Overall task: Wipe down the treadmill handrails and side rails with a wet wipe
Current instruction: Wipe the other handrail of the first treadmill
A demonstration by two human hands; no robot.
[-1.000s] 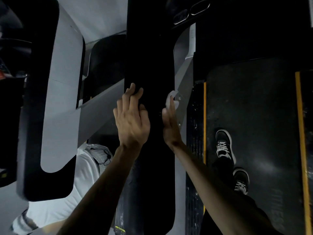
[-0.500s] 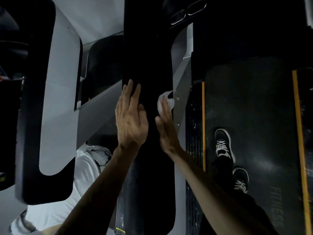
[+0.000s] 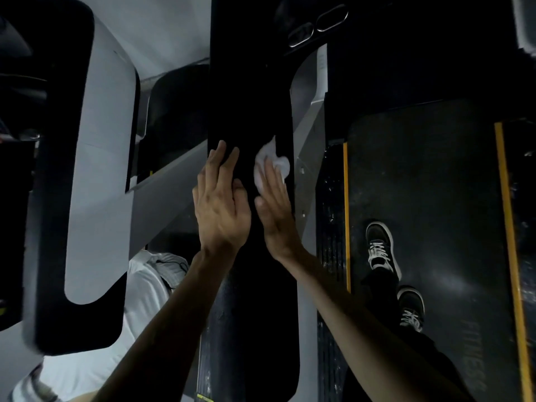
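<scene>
We press our right hand [image 3: 274, 210], fingers [image 3: 268, 175] straight and together, onto the white wet wipe [image 3: 272, 163], which lies on the black handrail [image 3: 252, 82] near its right edge. Our left hand [image 3: 222, 204] rests flat just beside it, fingers loosely spread.

Two black lace-up sneakers with white soles [image 3: 380, 246] stand on the dark belt at right. A white cloth garment with a grey striped collar [image 3: 145, 297] lies lower left.
</scene>
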